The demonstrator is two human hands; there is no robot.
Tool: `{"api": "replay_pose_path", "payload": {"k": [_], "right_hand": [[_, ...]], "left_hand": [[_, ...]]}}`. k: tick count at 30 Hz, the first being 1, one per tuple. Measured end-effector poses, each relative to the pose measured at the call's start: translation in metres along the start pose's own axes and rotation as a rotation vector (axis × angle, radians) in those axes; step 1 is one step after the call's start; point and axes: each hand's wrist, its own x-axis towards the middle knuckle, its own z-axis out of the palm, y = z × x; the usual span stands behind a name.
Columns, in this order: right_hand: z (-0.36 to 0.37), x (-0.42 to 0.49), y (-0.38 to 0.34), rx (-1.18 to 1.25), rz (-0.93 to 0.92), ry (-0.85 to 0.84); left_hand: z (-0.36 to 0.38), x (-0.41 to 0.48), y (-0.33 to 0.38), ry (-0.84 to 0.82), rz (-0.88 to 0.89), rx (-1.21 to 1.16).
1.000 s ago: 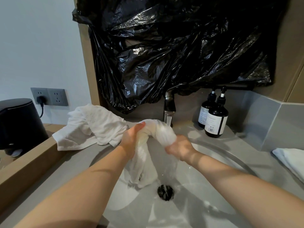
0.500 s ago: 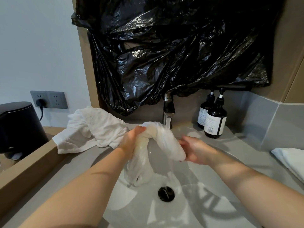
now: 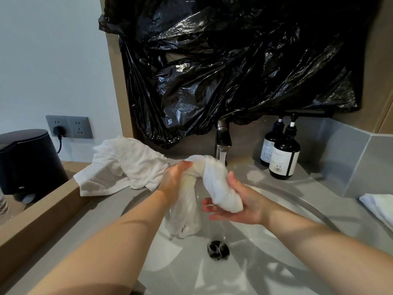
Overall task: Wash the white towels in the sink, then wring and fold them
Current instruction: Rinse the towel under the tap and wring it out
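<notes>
Wet towel (image 3: 212,179), twisted into a thick rope, arches over the sink (image 3: 265,265) just in front of the faucet (image 3: 223,141), whose stream of water runs down behind it. The left hand (image 3: 174,177) has its grip clamped round one side of the arch, and the loose tail hangs below it into the basin. The right hand (image 3: 240,207) lies palm up with fingers straight and apart, the towel's other end resting in the palm. Water froths over the drain (image 3: 218,249) below. On the surface (image 3: 102,211) left of the basin lies a crumpled towel (image 3: 129,165), its right edge overlapped by the left hand in this view. A folded towel (image 3: 380,205) sits at the far right edge. Two dark pump bottles (image 3: 285,154) stand side by side right of the faucet. A black plastic bag (image 3: 234,60) covers the wall above, and a wall socket (image 3: 69,126) with a plug in it and a black container (image 3: 27,160) are off to the left. A second ago the right hand was clenched on the towel's end. Half a second ago it had let go and stood open beside it; now it has slid under the end, which hangs lower.
</notes>
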Motion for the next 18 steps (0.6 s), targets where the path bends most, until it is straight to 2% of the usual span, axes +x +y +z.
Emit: {"api": "replay_pose_path", "payload": {"k": [2,4,7,10,13,16,18], "right_hand": [[0.004,-0.002,-0.001,-0.003,0.008,-0.036],[0.008,-0.006,-0.006,-0.124,0.024,0.036],[0.005,-0.008,-0.012,-0.672,0.005,0.314],[-0.001,-0.003,-0.015,-1.160,-0.149,0.638],[0.002,-0.004,-0.016,-1.391,-0.233,0.856],[0.000,-0.007,-0.018,-1.595,-0.295,0.939],[-0.002,-0.007,-0.019,-1.685,-0.331,0.989]], "left_hand": [[0.000,0.000,0.001,0.026,0.011,0.000],[-0.001,-0.001,0.001,0.012,0.032,0.017],[0.001,-0.002,0.000,-0.035,0.055,0.163],[0.009,-0.002,-0.002,-0.055,-0.009,0.320],[0.016,-0.004,-0.001,-0.093,-0.156,0.363],[0.023,-0.011,0.002,-0.143,-0.224,0.286],[0.025,-0.016,0.001,-0.245,-0.263,0.210]]}}
